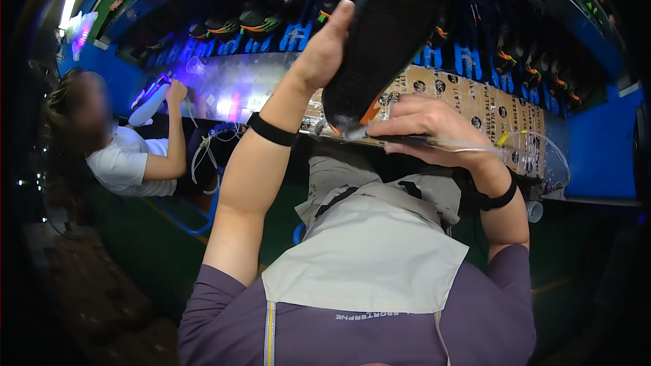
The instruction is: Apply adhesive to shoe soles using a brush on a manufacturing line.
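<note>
My left hand [324, 53] grips a black shoe [386, 34] from its left side, thumb along the edge and the other fingers hidden behind it. The shoe is held up at a tilt, its dark underside facing me, with an orange patch near the lower end. My right hand [434, 125] is closed round a slim dark-handled brush [407, 139]. The pale brush tip touches or nearly touches the lower end of the shoe. A clear tube [468, 146] runs back from the handle past my right wrist.
Printed brown cardboard [478, 112] covers the bench before me. Behind it, dark shoes with orange trim [261, 24] stand on a rack with blue supports [296, 37]. At the left, a seated person in a white shirt [122, 163] holds a shoe [149, 103]. A clear hose [557, 152] loops at the right.
</note>
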Demonstrator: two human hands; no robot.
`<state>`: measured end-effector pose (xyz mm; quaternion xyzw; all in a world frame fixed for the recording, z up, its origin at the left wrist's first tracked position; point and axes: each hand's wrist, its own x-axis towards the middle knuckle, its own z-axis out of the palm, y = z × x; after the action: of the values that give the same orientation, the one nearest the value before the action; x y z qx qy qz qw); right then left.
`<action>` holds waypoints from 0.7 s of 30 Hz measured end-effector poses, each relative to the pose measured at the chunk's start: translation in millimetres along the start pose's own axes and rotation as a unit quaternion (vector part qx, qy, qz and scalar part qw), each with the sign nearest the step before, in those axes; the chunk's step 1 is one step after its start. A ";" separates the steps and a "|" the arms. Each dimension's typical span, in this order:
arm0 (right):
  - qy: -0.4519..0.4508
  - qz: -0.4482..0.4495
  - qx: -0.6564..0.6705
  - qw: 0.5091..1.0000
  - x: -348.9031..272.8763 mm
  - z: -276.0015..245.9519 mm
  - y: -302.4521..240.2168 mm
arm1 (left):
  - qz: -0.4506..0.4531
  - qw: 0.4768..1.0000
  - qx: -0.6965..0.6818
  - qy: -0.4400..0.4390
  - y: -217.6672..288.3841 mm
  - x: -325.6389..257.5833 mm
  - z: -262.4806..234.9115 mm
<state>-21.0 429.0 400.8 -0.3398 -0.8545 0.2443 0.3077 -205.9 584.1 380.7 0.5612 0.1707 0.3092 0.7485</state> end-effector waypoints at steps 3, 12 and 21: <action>0.025 0.043 0.034 0.998 2.0 -7.4 -0.1 | -0.017 1.000 0.008 -0.021 -4.6 6.9 2.0; 0.066 0.079 0.115 0.988 -5.8 -12.8 7.0 | 0.043 0.988 -0.018 0.148 -34.4 -3.6 -54.6; 0.354 0.289 0.337 0.823 -46.5 32.0 48.6 | -0.038 0.910 -0.403 0.094 -116.7 -143.6 -99.6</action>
<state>4.8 420.0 331.4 -0.5097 -0.4134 0.4575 0.6000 -342.0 542.4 226.1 0.1737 0.1223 0.3747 0.9025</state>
